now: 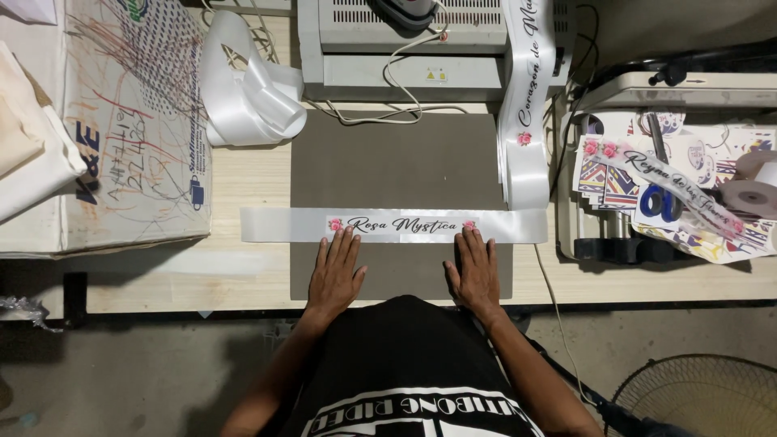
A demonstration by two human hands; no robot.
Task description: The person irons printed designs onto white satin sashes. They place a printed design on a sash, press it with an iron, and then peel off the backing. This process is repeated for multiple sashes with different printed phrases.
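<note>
Head view, looking straight down. Left hand [334, 273] flat and spread, palm down on the grey mat [396, 162], fingertips touching the lower edge of the white satin ribbon [275, 225] just under a small pink rose print; grasping nothing. Right hand [473, 271] likewise flat, fingers together and extended, tips at the ribbon's lower edge beneath the second rose; also holding nothing. Both forearms angled inward from the black shirt at the bottom. Ribbon laid straight and horizontal across the mat, black script lettering at its middle between the two roses, left end reaching onto the pale wooden surface [243, 178], right end meeting a second white ribbon strip [526, 105] running up toward the grey machine [405, 48] at the top. Loose coil of plain white ribbon [247, 89] up left of the mat. Large cardboard box [133, 121] at far left, scribbled over in coloured lines, printed blue marks on its side. At right, a stack of colourful printed sheets [615, 182], a lettered ribbon with pink roses lying diagonally over it, blue-handled scissors [660, 202] on top, and tape rolls [753, 194] at the edge. Round fan grille [696, 396] on the floor at lower right.
</note>
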